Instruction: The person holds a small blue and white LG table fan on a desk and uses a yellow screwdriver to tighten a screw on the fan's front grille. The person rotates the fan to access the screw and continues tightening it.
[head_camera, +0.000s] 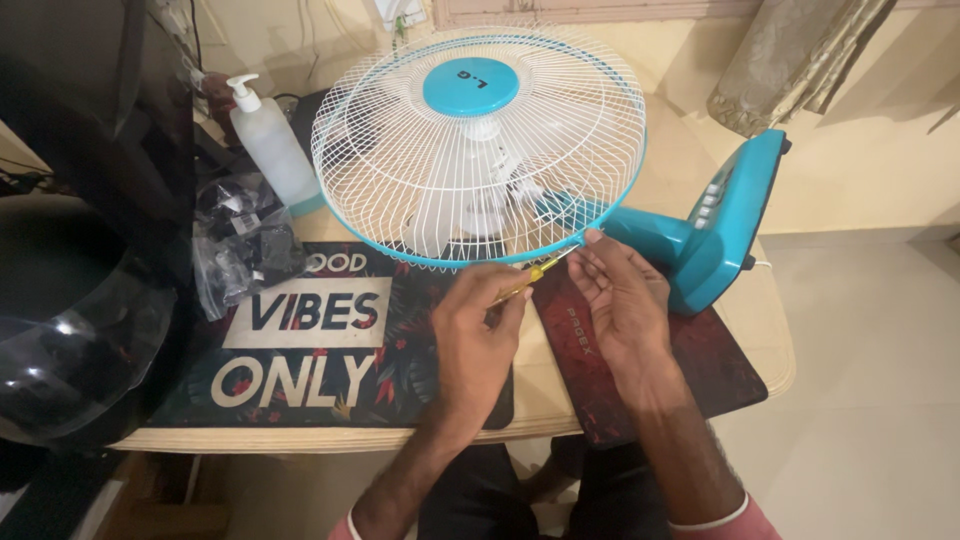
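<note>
On the counter (770, 370), lying on its back across a dark printed mat (300, 350) and a red mat (700, 350), is a table fan (480, 150) with its white wire grille facing up, a teal rim around it and a teal round cap at the centre. Its teal base (715, 225) stands tipped up to the right of the grille.

At the near edge of the rim, the left hand (475, 345) is closed around a yellow-handled screwdriver (535, 272), fingers curled about the handle, with the shaft pointing up and right toward the rim. The right hand (620, 300) is partly open, its fingertips pinched at the rim just where the screwdriver tip meets it; whether it holds a small screw or clip there is too small to tell.

To the far left stand a clear pump bottle (268, 140) and, nearer, a crumpled clear plastic bag of dark parts (240, 245). A dark curved shape (70, 340) fills the left edge.

The grille looks light and springy: thin wires that would bend or dent under a hard squeeze, so the teal rim is likely the firmer place to grip. The base probably carries most of the weight, and is the safer part to take hold of. The screwdriver handle seems smooth and slim, needing a firm wrap.
</note>
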